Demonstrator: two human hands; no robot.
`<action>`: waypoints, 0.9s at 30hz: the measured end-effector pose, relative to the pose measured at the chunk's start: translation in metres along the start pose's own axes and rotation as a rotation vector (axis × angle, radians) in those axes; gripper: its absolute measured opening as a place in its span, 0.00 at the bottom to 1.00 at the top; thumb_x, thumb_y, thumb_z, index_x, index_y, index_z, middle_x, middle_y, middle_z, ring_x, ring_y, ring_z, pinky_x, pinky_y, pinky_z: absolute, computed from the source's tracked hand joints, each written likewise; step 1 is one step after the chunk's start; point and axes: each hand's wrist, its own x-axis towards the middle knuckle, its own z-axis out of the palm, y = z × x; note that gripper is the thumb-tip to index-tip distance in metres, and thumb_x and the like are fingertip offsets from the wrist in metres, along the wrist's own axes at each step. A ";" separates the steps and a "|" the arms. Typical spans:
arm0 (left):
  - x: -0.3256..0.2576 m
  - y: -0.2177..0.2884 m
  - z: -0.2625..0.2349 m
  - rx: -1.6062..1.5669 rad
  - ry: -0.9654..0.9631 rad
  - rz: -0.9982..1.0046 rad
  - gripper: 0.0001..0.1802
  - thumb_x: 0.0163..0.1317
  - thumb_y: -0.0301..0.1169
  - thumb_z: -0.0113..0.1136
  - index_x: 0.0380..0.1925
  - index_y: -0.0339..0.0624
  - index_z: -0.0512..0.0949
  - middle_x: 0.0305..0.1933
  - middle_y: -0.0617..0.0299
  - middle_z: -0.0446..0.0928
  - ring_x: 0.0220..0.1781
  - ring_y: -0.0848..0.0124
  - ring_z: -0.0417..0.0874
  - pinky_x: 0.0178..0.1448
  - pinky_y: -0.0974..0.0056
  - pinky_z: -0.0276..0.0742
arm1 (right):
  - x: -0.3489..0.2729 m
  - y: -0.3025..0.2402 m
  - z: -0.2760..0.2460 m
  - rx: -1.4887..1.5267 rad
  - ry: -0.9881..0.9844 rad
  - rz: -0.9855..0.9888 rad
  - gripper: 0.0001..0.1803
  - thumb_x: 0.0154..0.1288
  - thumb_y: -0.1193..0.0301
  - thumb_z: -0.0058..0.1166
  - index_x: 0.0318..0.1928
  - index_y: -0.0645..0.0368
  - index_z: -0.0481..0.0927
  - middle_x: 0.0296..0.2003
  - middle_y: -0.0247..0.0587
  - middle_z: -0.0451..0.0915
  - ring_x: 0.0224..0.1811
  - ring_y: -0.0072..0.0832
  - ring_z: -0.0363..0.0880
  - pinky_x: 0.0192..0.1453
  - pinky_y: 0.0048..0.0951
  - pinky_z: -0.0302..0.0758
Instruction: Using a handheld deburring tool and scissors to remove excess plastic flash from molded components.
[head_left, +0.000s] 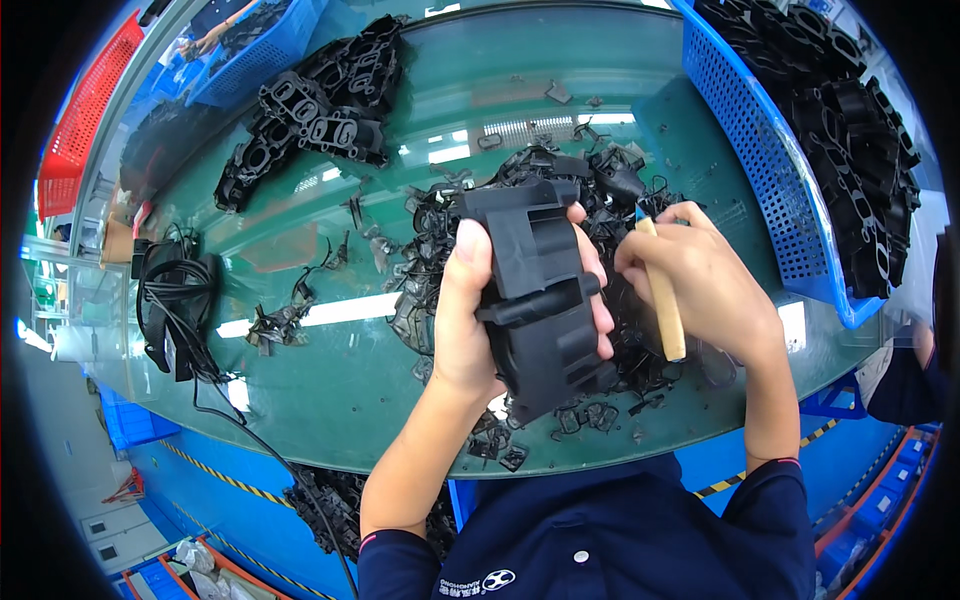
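the black plastic part (535, 300) is up in the air over the desk, held in the left hand (470, 320), with the thumb on the near side and the fingers (600, 300) curled round the far side. it looks hard and stiff, not bendy, and i think it is light enough for one hand, though it is big and bumpy. the ribs and the little round bar on its front look like good spots to grab, and the thin edges could snap if you squeeze too hard. the right hand (690, 280) is closed round one small tool with a pale wooden handle (665, 300), and its tip sits just beside the part's far edge. there is one part in the hands and one tool. under and behind both hands lies a heap of thin black plastic scraps (610, 190), too many to count. far past the left hand there is a pile of the same kind of black parts (320, 110), maybe five or six, but they overlap so i cannot tell. out past the right hand stands one blue basket (760, 170) full of more black parts. to the left of the left hand lies one bundle of black cable (175, 300). all of it sits on the shiny green desk (330, 390). far off to the left there is one red basket (85, 120).
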 end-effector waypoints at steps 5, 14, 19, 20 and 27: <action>0.004 0.007 0.003 -0.124 -0.075 -0.257 0.39 0.63 0.61 0.36 0.54 0.32 0.63 0.40 0.45 0.73 0.21 0.57 0.80 0.17 0.58 0.80 | -0.001 0.003 -0.015 -0.011 0.009 0.074 0.11 0.54 0.79 0.50 0.39 0.60 0.80 0.28 0.44 0.79 0.36 0.39 0.76 0.43 0.35 0.71; 0.006 0.012 0.015 0.101 0.356 -0.825 0.56 0.48 0.78 0.26 0.59 0.39 0.60 0.28 0.46 0.75 0.19 0.55 0.80 0.18 0.56 0.78 | 0.003 -0.018 0.015 0.853 0.198 -0.020 0.24 0.52 0.72 0.63 0.51 0.63 0.75 0.38 0.42 0.77 0.43 0.30 0.76 0.50 0.29 0.71; 0.009 0.011 0.016 0.100 0.263 -0.310 0.55 0.53 0.74 0.26 0.58 0.31 0.60 0.51 0.39 0.71 0.45 0.45 0.79 0.42 0.47 0.82 | 0.007 -0.015 0.000 0.404 0.585 0.016 0.17 0.48 0.76 0.63 0.42 0.63 0.79 0.33 0.41 0.76 0.38 0.27 0.76 0.40 0.27 0.72; 0.006 0.009 0.019 0.292 0.225 -0.215 0.50 0.56 0.70 0.38 0.60 0.32 0.58 0.53 0.40 0.70 0.46 0.46 0.78 0.46 0.47 0.81 | 0.006 -0.014 0.000 0.403 0.582 0.018 0.18 0.48 0.75 0.63 0.42 0.63 0.78 0.34 0.40 0.76 0.39 0.27 0.75 0.41 0.26 0.73; 0.002 0.004 0.015 0.561 0.221 0.019 0.24 0.61 0.42 0.57 0.45 0.32 0.66 0.34 0.50 0.76 0.29 0.67 0.82 0.25 0.66 0.82 | 0.004 -0.017 -0.005 0.928 0.423 0.224 0.16 0.58 0.69 0.60 0.45 0.64 0.76 0.36 0.36 0.76 0.38 0.20 0.76 0.44 0.21 0.74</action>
